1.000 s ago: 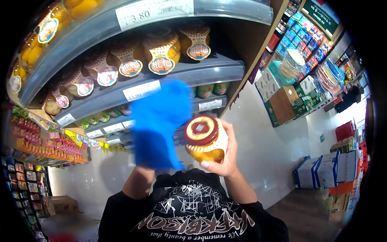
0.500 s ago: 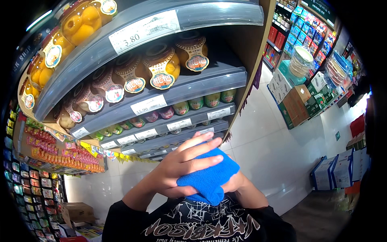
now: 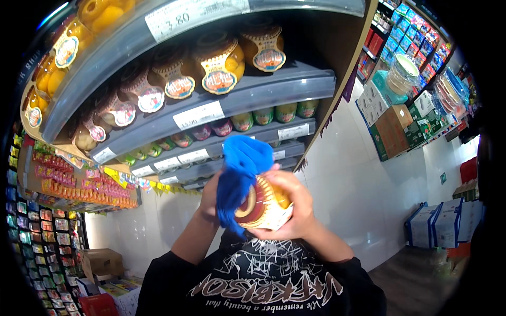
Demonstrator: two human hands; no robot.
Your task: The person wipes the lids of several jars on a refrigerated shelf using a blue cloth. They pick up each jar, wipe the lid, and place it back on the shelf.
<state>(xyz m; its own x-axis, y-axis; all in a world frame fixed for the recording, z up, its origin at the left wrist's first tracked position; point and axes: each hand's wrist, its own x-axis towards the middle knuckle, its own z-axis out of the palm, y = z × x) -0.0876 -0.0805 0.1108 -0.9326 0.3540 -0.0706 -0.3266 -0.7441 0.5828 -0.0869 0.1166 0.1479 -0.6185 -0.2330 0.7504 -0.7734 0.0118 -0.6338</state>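
Observation:
My right hand [image 3: 298, 205] grips a glass jar of yellow fruit [image 3: 266, 205] with a dark red lid, tilted so the lid shows. A blue cloth [image 3: 240, 168] hangs bunched over the jar's left side and rises above it. Behind the cloth is my left hand [image 3: 211, 192], holding it; most of its fingers are hidden. Beyond my hands, a shelf carries a row of similar fruit jars [image 3: 216, 68] with ornate labels. Larger jars of orange fruit [image 3: 103, 16] stand on the shelf above.
Lower shelves hold green and purple-topped jars [image 3: 242, 122], with price tags along the edges. On the left hang snack packets [image 3: 79, 179]. Stacked boxes [image 3: 390, 126] stand on the tiled floor [image 3: 342, 200] at the right, and white-blue cartons [image 3: 445, 224] sit lower right.
The jar has come into view, lid showing, in my right hand. My left hand has moved down and left, and the cloth no longer covers the jar's lid. The shelves sit higher in view.

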